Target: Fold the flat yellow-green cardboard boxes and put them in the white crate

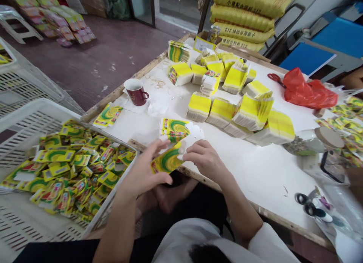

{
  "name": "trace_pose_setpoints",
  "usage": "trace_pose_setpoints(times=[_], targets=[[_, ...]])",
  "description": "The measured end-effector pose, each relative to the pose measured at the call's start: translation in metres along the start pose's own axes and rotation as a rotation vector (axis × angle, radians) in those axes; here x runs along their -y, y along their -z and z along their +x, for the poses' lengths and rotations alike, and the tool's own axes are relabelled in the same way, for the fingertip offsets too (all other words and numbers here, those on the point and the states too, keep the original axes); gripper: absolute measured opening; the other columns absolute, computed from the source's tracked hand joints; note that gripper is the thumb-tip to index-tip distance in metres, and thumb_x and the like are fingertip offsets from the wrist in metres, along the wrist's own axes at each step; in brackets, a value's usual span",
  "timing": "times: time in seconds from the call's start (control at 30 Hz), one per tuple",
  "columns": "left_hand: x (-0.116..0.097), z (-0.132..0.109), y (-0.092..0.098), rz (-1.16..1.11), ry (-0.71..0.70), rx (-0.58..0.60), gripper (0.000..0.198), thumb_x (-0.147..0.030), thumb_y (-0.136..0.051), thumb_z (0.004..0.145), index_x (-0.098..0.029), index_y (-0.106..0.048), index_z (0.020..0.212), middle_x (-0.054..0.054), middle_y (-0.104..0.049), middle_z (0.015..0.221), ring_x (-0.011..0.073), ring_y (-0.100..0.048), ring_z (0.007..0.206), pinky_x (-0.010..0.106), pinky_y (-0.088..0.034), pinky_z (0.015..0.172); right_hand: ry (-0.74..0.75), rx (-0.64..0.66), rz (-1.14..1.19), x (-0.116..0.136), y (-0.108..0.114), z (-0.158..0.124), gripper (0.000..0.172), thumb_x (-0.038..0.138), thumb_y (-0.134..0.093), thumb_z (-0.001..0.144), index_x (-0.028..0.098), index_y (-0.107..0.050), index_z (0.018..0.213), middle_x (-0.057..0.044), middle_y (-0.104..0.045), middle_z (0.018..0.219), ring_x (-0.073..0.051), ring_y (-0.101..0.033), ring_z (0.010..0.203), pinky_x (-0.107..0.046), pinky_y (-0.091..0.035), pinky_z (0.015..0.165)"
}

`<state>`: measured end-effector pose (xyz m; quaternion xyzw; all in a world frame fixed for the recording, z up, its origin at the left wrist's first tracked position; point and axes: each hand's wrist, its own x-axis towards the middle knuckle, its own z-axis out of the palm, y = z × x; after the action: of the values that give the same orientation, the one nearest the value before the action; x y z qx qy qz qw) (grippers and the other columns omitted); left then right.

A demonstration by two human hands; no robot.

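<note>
A yellow-green carton (168, 160) is held between my hands at the table's front edge. My left hand (147, 166) wraps round its left end, thumb below and fingers above. The fingers of my right hand (204, 159) are pinched on the white flap at its right end. Just beyond my hands, a small stack of flat cartons (176, 127) lies on the white table (227, 161). To my left, a white basket (110, 202) holds a heap of similar cartons (62, 161).
Bundles of yellow cartons (221, 112) stand across the table's middle and back. A maroon mug (136, 92) is at the left edge. On the right are a red plastic bag (306, 90), a jar (304, 143), a phone (331, 166) and scissors (309, 204).
</note>
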<state>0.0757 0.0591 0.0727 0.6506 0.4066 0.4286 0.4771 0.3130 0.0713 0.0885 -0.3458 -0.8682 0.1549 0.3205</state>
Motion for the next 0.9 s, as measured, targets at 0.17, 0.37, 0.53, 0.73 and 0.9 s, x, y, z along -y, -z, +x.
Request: trace_pose_setpoints(times=[0.17,0.37,0.53,0.73,0.9], targets=[[0.001,0.003,-0.039,0.376,0.141,0.014,0.076,-0.043,-0.078,0.072,-0.019,-0.044,0.136,0.017,-0.063,0.129,0.0334,-0.062,0.119,0.051,-0.051,0.099,-0.008,-0.045,0.053,0.004,-0.011,-0.003,0.019,0.029,-0.052,0.098,0.028,-0.071,0.098,-0.006,-0.072,0.092,-0.022,-0.061,0.086,-0.039,-0.05,0.081],[0.01,0.008,-0.053,0.386,0.164,-0.321,0.073,-0.042,-0.077,0.07,-0.021,-0.041,0.13,0.006,-0.068,0.101,0.0258,-0.07,0.091,0.039,-0.056,0.077,-0.3,-0.504,0.156,0.023,-0.054,-0.02,0.015,0.022,-0.052,0.095,0.03,-0.064,0.098,-0.007,-0.068,0.093,-0.022,-0.066,0.086,-0.038,-0.056,0.074],[0.01,0.007,-0.051,0.446,0.088,-0.292,0.072,-0.044,-0.077,0.071,-0.021,-0.041,0.13,0.008,-0.067,0.103,0.0265,-0.069,0.093,0.039,-0.056,0.078,-0.522,-0.626,0.658,0.021,-0.053,-0.014,0.034,0.048,-0.066,0.087,0.027,-0.05,0.108,-0.004,-0.063,0.095,-0.019,-0.063,0.08,-0.034,-0.055,0.072],[0.011,0.002,-0.061,0.466,-0.199,-0.185,0.065,-0.042,-0.073,0.079,-0.022,-0.039,0.131,0.009,-0.064,0.11,0.0218,-0.068,0.089,0.033,-0.056,0.077,-0.795,-0.433,0.943,0.003,-0.029,-0.007,0.039,0.061,-0.068,0.079,0.023,-0.062,0.086,-0.002,-0.065,0.073,-0.019,-0.061,0.067,-0.031,-0.052,0.059],[0.014,-0.001,-0.062,0.469,-0.373,-0.303,0.063,-0.041,-0.072,0.081,-0.023,-0.039,0.131,0.009,-0.062,0.11,0.0242,-0.067,0.097,0.035,-0.056,0.082,-0.955,-0.238,1.449,0.015,-0.051,-0.008,0.046,0.058,-0.071,0.073,0.02,-0.067,0.097,-0.007,-0.074,0.086,-0.027,-0.071,0.084,-0.041,-0.059,0.078]])
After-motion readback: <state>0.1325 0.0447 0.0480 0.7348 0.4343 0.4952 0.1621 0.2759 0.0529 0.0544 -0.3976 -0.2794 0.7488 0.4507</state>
